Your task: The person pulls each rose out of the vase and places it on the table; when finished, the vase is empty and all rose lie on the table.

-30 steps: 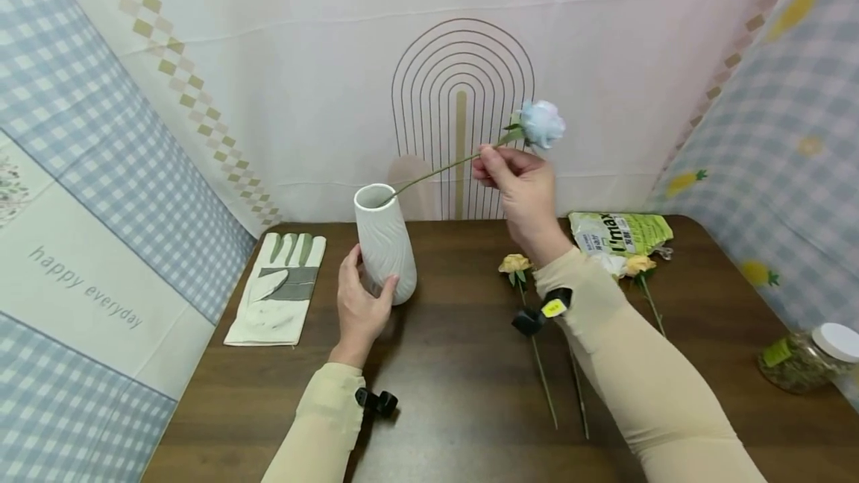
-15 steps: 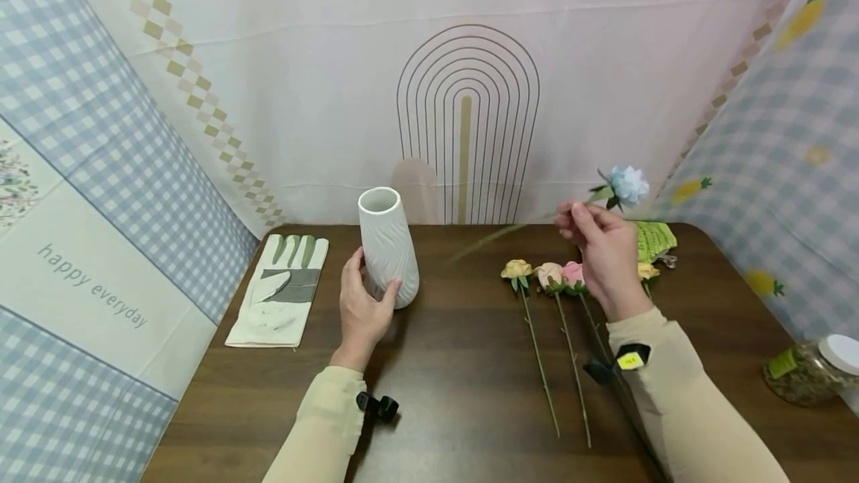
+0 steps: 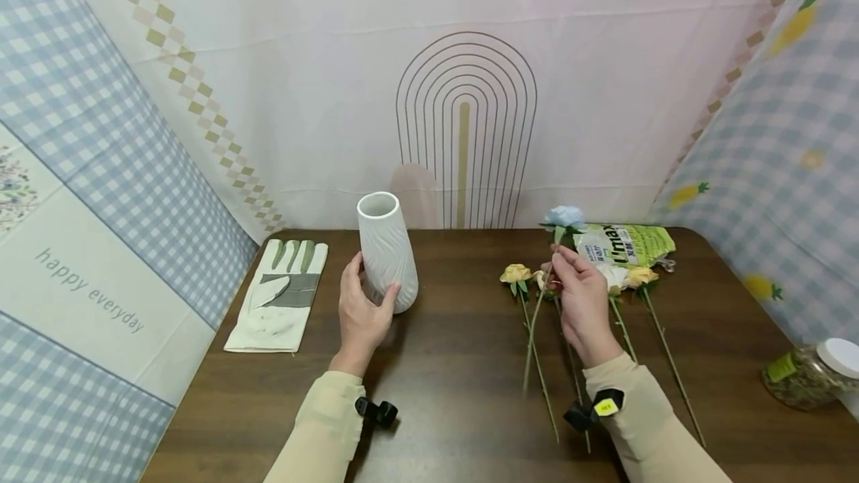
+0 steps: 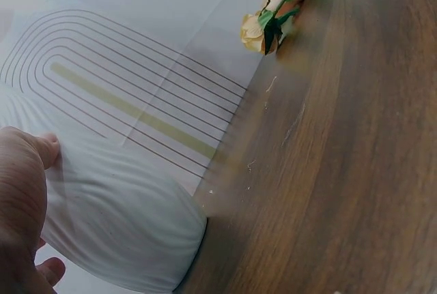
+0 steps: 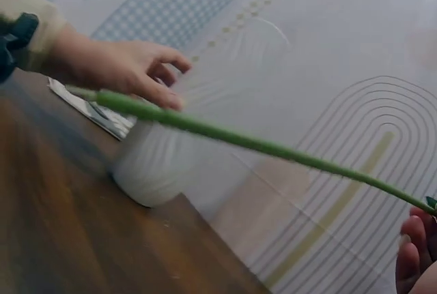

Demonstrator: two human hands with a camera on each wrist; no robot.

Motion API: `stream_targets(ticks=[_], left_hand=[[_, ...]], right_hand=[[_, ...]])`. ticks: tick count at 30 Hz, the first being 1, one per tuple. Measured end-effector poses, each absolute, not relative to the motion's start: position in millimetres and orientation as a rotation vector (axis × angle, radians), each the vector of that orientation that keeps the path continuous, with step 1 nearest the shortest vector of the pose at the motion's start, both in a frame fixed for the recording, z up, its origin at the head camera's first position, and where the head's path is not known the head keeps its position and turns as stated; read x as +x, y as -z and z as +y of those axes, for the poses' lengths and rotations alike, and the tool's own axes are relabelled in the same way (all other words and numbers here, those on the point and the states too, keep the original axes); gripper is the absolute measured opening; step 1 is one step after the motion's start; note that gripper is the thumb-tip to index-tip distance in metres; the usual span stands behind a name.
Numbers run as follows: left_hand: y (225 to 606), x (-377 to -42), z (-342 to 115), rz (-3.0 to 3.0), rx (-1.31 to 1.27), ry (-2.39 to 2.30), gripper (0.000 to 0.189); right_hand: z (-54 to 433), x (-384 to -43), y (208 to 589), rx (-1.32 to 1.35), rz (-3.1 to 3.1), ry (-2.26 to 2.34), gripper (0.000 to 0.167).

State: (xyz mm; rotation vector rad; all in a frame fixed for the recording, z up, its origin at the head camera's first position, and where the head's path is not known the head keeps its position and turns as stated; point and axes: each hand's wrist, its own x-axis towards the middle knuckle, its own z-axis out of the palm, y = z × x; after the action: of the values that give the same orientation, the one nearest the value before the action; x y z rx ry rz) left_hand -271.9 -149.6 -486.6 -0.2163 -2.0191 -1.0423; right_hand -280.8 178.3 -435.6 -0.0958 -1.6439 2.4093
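Note:
A white vase (image 3: 388,256) with a wavy relief stands upright on the brown table, its mouth showing no stem. My left hand (image 3: 362,311) grips its lower side, thumb in front and fingers round the left. In the left wrist view the ribbed vase wall (image 4: 123,212) fills the lower left beside the thumb. My right hand (image 3: 582,300) pinches a light blue artificial rose (image 3: 565,216) by the stem just under its bloom. Its green stem (image 5: 259,145) slants downward across the right wrist view. Beneath that hand lie a yellow rose (image 3: 516,273) and a pale rose, partly hidden.
To the right lie a white rose (image 3: 612,274) and another yellow rose (image 3: 642,276), in front of a green-and-white plastic bag (image 3: 627,244). A work glove (image 3: 275,300) lies at the left. A jar with a white lid (image 3: 808,371) stands at the right edge. Patterned cloth hangs behind.
My right hand has drawn the blue rose out of the vase mouth, swung it right, then lowered it over the roses on the table. The left hand stays on the vase.

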Motion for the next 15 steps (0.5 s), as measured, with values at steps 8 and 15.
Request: stream_targets(ticks=[8,15], left_hand=[[489.2,-272.9,-148.3,-2.004,-0.222,1.03,0.078],[488.0,-272.2,-148.1,-2.012,-0.21,1.042,0.078]], right_hand=[[159.4,-276.4,461.9,-0.099,-1.74,-2.31,0.031],[143.0,-269.3,481.4,0.05,-2.194,-2.181,0.032]])
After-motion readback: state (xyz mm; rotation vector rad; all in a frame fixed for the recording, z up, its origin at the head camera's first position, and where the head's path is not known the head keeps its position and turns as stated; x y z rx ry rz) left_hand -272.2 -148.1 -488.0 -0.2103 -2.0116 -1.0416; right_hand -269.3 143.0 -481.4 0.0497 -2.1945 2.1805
